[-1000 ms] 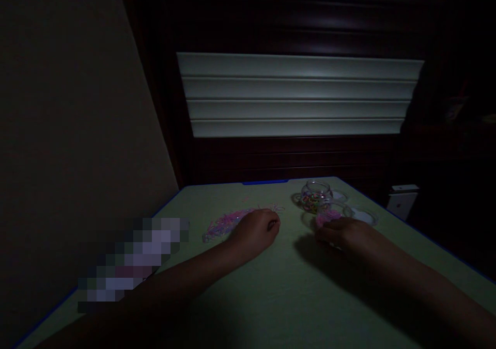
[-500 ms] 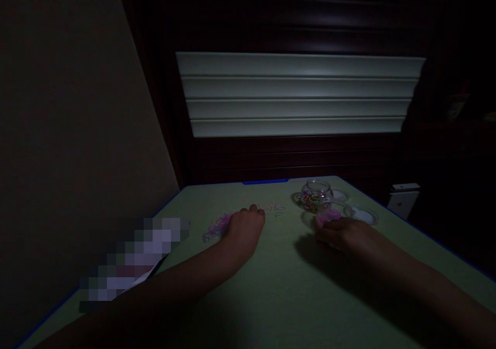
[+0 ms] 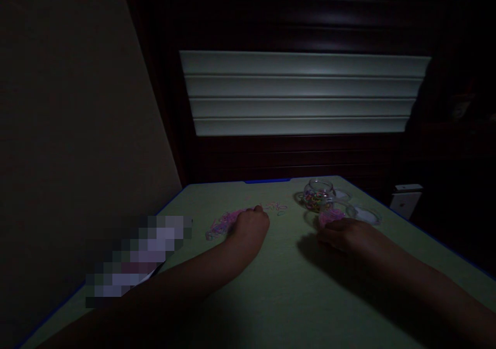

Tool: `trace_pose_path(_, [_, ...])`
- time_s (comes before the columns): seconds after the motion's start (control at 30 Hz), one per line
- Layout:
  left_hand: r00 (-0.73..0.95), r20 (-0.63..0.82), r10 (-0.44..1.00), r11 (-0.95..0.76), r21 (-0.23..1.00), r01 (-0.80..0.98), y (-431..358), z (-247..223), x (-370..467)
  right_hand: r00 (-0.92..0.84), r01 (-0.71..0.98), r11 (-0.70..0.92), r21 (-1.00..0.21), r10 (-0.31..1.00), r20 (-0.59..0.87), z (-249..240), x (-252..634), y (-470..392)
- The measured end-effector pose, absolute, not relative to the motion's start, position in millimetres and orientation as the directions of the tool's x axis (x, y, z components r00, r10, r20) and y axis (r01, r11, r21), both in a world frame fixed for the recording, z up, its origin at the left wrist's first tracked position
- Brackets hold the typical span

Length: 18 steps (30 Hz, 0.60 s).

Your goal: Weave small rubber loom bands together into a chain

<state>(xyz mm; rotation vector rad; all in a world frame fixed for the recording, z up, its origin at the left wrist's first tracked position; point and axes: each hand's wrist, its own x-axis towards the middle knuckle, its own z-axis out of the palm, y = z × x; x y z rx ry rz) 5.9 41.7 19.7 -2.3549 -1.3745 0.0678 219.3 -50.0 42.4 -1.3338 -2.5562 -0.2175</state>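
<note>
On the green table, my left hand (image 3: 251,227) rests at the right end of a loose pile of pink and purple small rubber bands (image 3: 222,224). Its fingers are curled down, and what lies under the fingertips is hidden. A few scattered bands (image 3: 276,206) lie just beyond it. My right hand (image 3: 344,235) is closed around the near side of a clear jar (image 3: 341,207) with pink bands (image 3: 331,216) inside. Behind that jar stands another clear, open jar (image 3: 318,196) holding many-coloured bands.
Two round, pale lids (image 3: 364,215) appear to lie right of the jars. A blurred-out flat item (image 3: 143,261) lies along the table's left side. The table (image 3: 271,287) has a blue edge; a wall is at left, a slatted panel (image 3: 306,93) behind. A white box (image 3: 405,202) stands beyond the right edge.
My left hand has shifted slightly right and more of the pink pile shows beside it. My right hand stays at the jar. The whole view has shifted a little.
</note>
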Motion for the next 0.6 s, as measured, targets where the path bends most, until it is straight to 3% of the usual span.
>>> trace_pose_path(0.6, [0.571, 0.158, 0.806, -0.480, -0.390, 0.786, 40.6, 22.0, 7.0, -0.557, 0.815, 0.579, 0.025, 0.772, 0.306, 38.6, 221.2, -47.6])
